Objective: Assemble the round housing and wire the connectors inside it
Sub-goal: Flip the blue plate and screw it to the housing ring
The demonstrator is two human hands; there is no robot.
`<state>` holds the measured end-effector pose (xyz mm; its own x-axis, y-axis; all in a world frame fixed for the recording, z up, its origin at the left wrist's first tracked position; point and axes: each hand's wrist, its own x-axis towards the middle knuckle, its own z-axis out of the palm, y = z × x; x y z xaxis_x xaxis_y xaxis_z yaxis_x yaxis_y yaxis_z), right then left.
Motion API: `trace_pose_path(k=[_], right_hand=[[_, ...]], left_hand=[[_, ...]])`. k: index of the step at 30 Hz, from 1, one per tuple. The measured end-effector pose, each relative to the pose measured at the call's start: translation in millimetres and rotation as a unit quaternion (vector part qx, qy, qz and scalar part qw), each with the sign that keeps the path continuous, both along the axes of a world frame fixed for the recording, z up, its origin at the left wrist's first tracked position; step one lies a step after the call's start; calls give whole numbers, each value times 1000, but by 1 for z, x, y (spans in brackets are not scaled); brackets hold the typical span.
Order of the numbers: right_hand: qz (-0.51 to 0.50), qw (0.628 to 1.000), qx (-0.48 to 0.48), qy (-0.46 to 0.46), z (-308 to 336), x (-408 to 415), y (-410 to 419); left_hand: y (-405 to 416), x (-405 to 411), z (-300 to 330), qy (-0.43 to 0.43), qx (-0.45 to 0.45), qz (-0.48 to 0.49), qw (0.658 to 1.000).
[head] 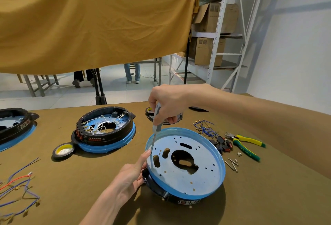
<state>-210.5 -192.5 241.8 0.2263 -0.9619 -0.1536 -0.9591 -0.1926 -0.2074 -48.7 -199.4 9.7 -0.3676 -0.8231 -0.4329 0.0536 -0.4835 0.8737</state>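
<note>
Round housing [186, 167] sits at 5 o'clock on the brown counter [89, 180], tilted, blue-rimmed metal plate up, black ring beneath; nothing loose in it, only cut-outs and small holes. Right hand [166, 104] at 12 o'clock of the housing, fingers curled round the grey handle of a screwdriver [155, 128], shaft angled down to the plate's left inner edge. Left hand [132, 172] at 9 o'clock, fingers fairly straight, steadying the rim, forefinger touching the shaft near its tip. Second housing [105, 128] at 10 o'clock, open side up, holding white and blue wires with brass connectors. Tape roll [63, 150] just beside it. Right of the plate: blue leads [206, 128], small black switches [222, 143], yellow-green pliers [247, 144], screws [232, 163]. Loose wires [18, 189] at 8 o'clock
</note>
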Motion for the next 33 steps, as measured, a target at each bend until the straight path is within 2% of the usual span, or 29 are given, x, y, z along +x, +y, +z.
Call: trace_pose_path(k=[6,9,12,16,18,20,22,24,27,30,33], right_hand=[[-26,999,5,-41,-12,-26,22],[-84,986,-24,-141,-20,-65,43],[-163,931,-101,-311,-47,-101,65],[-334,826,-163,-423,-120,-130,90],[-418,792,-192,-401,-163,-133,98],[-447,803,-227,-322,-198,-134,102],[-429,828,-228,-280,-220,-133,103],[-413,853,-213,-237,-232,-132,101],[-396,873,-207,-194,-237,-135,94],[-396,881,-199,-166,-235,-138,85],[-408,880,-200,-136,-232,-139,82]], left_hand=[[-3,-1,2,4,11,-16,1000],[1,-4,6,-3,4,-24,1000],[8,-9,13,-22,-4,-36,999],[4,-6,33,23,42,28,998],[-1,1,48,26,25,69,997],[-7,8,63,7,-46,82,996],[-10,10,78,-15,-153,83,985],[-9,8,92,-78,-302,92,946],[3,-2,103,-175,-527,59,830],[13,-17,98,-244,-647,-6,722],[24,-31,80,-308,-713,-62,627]])
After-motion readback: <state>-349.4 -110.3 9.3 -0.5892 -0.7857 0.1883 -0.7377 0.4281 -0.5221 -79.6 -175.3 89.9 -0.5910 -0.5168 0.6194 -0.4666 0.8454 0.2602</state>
